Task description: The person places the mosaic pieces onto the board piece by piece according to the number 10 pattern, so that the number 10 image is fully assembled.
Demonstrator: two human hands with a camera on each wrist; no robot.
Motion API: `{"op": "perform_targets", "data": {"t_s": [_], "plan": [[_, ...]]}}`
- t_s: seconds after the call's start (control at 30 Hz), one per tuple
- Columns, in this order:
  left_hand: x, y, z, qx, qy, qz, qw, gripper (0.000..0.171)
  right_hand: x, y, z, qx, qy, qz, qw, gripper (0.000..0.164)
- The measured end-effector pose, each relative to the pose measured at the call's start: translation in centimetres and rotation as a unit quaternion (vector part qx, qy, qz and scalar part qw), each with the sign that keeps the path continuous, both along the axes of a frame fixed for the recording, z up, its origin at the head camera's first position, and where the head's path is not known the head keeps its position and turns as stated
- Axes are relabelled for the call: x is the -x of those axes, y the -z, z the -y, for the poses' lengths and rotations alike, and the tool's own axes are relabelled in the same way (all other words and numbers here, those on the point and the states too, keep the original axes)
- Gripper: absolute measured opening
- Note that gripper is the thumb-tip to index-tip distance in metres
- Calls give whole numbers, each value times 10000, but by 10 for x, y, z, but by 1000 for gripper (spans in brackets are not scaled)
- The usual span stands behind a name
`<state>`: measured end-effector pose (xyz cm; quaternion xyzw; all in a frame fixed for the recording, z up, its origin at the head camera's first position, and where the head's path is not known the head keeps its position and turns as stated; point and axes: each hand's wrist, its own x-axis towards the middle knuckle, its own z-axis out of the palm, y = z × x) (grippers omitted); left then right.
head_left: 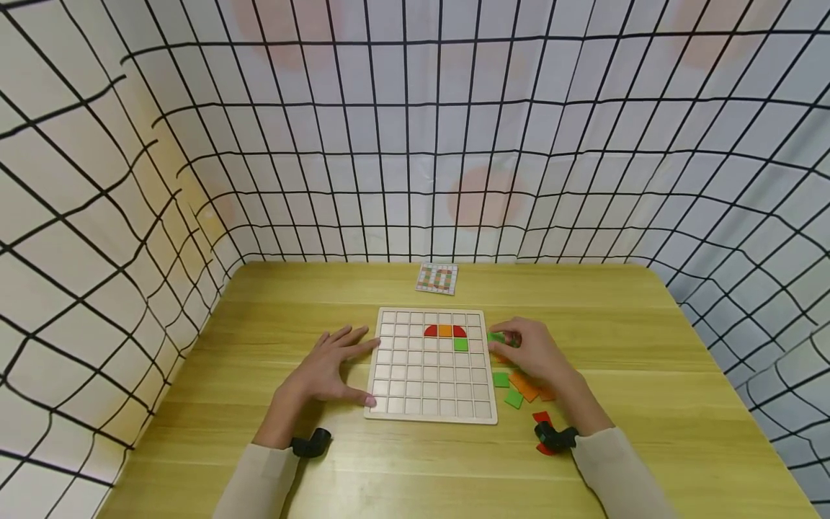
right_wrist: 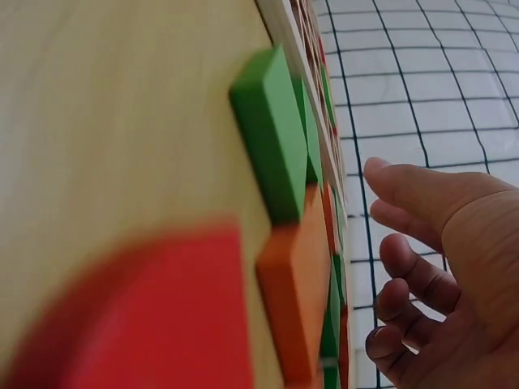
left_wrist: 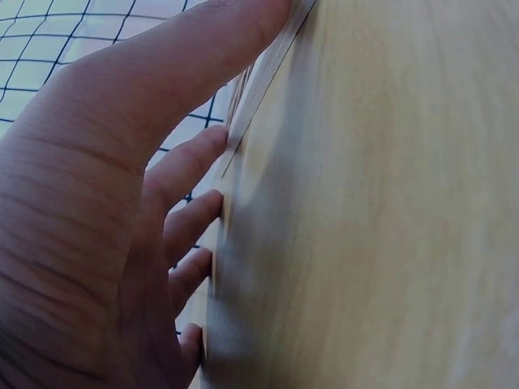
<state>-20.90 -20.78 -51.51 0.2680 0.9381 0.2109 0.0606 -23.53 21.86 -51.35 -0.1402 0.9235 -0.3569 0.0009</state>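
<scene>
A pale square grid board (head_left: 421, 389) lies on the table. Near its upper right sit two red quarter-round tiles (head_left: 460, 331), an orange square tile (head_left: 444, 331) between them, and a green square tile (head_left: 460, 344) below. My left hand (head_left: 327, 366) has its fingers spread, its thumb on the board's lower left corner and its index finger at the left edge. To the right of the board, my right hand (head_left: 528, 351) hovers over loose tiles, close to a green tile (head_left: 496, 336). In the right wrist view, its fingers (right_wrist: 413, 182) are loosely bent and no tile shows between them.
Loose green (head_left: 514, 398), orange (head_left: 524, 387) and red tiles (head_left: 542, 417) lie right of the board, some under the right wrist. A small card with a coloured grid pattern (head_left: 437, 278) lies behind the board. White, black-lined cloth (head_left: 415, 130) surrounds the wooden table (head_left: 402, 476).
</scene>
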Motion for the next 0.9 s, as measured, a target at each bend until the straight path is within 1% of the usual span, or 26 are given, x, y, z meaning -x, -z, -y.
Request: {"op": "perform_targets", "data": {"t_s": [0.2,0.3,0.4,0.5,0.67,0.9], "plan": [[0,-1,0,5,-8,18,10000,109,-1,3,-20,-45,61,66,9999,32],[0,-1,0,-20,-6,34,10000,108,-1,4,-27,-202,86,3,9998,31],[0,-1,0,-28,-4,32,10000,108,-1,4,-33,-371,24,-67,9993,31],[0,-2,0,-5,-14,35,10000,108,-3,3,-37,-435,27,-62,9990,31],[-1,-2,0,12,-24,14,10000,108,-4,2,-42,-389,-13,11,9992,33],[0,-1,0,14,-18,10,10000,108,-4,4,-46,-471,-26,92,9988,36]]}}
